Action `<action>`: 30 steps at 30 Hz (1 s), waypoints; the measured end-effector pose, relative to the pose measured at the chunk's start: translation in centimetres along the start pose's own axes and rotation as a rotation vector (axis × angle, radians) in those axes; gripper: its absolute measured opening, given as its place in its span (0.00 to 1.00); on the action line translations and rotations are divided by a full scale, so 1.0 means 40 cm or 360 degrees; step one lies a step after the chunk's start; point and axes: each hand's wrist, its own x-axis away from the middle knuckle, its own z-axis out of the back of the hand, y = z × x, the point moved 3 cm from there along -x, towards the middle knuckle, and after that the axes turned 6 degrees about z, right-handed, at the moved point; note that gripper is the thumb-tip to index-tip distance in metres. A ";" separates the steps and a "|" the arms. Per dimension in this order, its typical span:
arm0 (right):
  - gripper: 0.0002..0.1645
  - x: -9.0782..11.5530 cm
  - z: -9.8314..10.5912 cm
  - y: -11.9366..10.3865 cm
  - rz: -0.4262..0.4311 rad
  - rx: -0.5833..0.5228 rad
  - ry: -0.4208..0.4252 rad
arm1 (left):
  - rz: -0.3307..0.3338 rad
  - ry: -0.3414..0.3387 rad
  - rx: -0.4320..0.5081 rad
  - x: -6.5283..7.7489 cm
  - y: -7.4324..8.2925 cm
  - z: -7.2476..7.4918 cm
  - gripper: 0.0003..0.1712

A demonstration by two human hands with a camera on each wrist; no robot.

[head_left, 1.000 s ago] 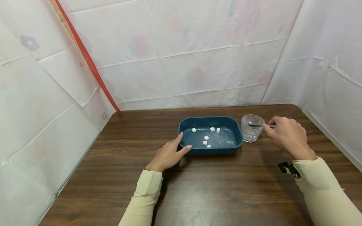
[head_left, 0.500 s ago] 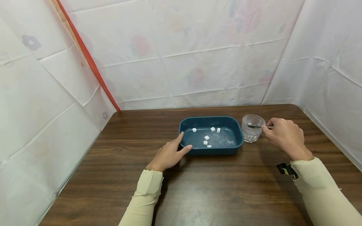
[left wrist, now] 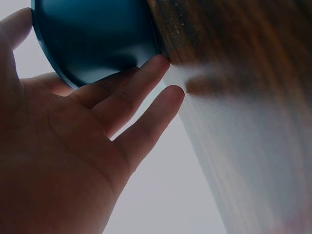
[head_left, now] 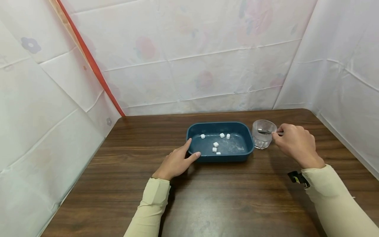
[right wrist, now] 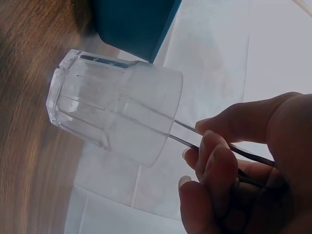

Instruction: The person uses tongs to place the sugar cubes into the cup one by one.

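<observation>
A dark blue rectangular tray [head_left: 220,158] stands on the table with several small white cubes [head_left: 215,144] scattered over its floor. My left hand [head_left: 175,162] rests against its near left corner, thumb at the rim; in the left wrist view the fingers [left wrist: 156,109] are mostly straight and spread. To the tray's right stands a clear glass [head_left: 260,143]. My right hand [head_left: 296,143] pinches metal tweezers [right wrist: 248,155], whose arms reach into the glass mouth. A small white piece [head_left: 260,129] shows by the tweezer tips; whether they grip it I cannot tell.
The brown wood-grain table [head_left: 201,200] carries the tray and glass. White patterned sheets [head_left: 189,79] hang behind and at both sides, with a red strip [head_left: 88,59] at the back left. Tray and glass stand very close together.
My right hand has shifted slightly left, bringing the tweezers a little further into the glass. The left hand and the tray stay where they were.
</observation>
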 end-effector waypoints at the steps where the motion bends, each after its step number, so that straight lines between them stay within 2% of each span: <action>1: 0.16 0.000 0.000 -0.001 0.0000 -0.0001 -0.0001 | 0.0000 0.0000 -0.0001 0.000 0.000 0.000 0.51; 12: 0.18 0.003 0.003 0.000 -0.0018 -0.0004 -0.0004 | 0.0002 0.0003 0.0007 0.001 0.001 0.001 0.51; 30: 0.20 0.010 0.032 -0.019 -0.0017 -0.0018 0.0102 | 0.0019 0.0003 0.0008 0.004 0.006 0.003 0.50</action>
